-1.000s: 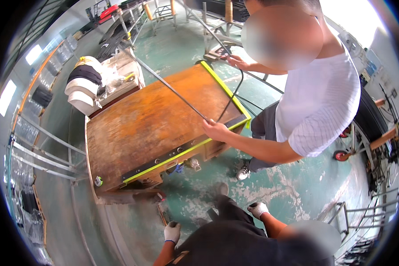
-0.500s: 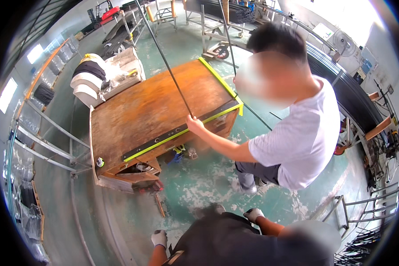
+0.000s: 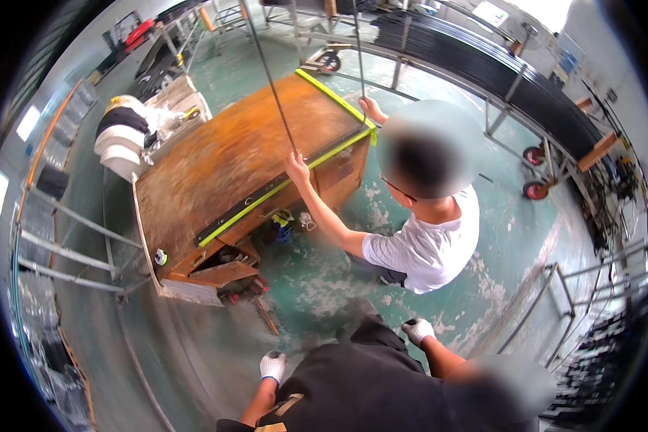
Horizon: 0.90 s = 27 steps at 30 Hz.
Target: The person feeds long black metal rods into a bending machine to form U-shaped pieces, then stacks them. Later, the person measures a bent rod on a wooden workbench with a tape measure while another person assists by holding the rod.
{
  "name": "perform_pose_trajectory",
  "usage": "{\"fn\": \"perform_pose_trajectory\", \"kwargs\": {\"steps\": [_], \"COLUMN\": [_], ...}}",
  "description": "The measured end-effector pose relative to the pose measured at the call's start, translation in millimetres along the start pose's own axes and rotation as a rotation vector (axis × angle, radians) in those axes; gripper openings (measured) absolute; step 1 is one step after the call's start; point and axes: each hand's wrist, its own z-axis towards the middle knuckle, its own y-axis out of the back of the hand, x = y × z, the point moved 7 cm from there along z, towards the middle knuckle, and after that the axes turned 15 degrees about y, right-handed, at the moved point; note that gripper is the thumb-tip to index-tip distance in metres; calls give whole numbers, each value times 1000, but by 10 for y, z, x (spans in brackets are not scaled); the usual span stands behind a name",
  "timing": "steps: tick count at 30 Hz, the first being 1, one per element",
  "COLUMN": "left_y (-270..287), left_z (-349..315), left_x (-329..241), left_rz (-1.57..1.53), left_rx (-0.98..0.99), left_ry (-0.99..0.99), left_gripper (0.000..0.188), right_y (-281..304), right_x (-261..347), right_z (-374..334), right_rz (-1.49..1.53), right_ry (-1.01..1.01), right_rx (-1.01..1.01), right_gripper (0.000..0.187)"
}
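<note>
My left hand [image 3: 272, 366], in a white knitted glove with a blue cuff, hangs beside my dark clothing with its fingers curled. On the other side, my right hand [image 3: 417, 331], also in a white glove, is loosely closed; nothing shows in either hand. Both are apart from the worn wooden workbench [image 3: 245, 151] in front of me. A co-worker in a white T-shirt [image 3: 432, 245] stands at the bench's right side. That person's bare hands grip two thin dark rods, a nearer rod [image 3: 271, 86] and a farther rod [image 3: 359, 57], both rising out of the top of the view.
Yellow-green strips [image 3: 288, 185] edge the bench; a tape measure [image 3: 161, 257] lies at its left corner. Red-handled tools [image 3: 248, 290] sit on the floor below. White rolls [image 3: 122, 137] stand behind. Metal railings [image 3: 72, 248] run left; a wheeled rack [image 3: 497, 68] carries long black profiles.
The co-worker has lowered the head and moved left, and the second hand now shows on the farther rod. My gloved hands have shifted slightly in view; the whole scene has turned a little.
</note>
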Motion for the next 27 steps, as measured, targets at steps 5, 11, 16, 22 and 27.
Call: {"fn": "perform_pose_trajectory", "kwargs": {"steps": [5, 11, 16, 22, 27], "left_y": [695, 1253, 699, -66, 101], "left_z": [238, 808, 496, -731, -806], "left_x": [-124, 285, 225, -199, -268], "left_rz": [142, -10, -39, 391, 271], "left_rx": [-17, -137, -20, 168, 102], "left_ry": [-170, -41, -86, -368, -351], "left_gripper": [27, 23, 25, 25, 25], "right_y": [-944, -1620, -1526, -1441, -1410], "right_x": [-629, -1004, -868, -887, -982], "right_z": [-849, -1439, -1450, -1346, -1389], "right_rz": [249, 325, 248, 402, 279], "right_ry": [-266, -385, -268, -203, -196], "right_rx": [-178, -172, -72, -143, -59], "right_gripper": [38, 51, 43, 42, 41]}}
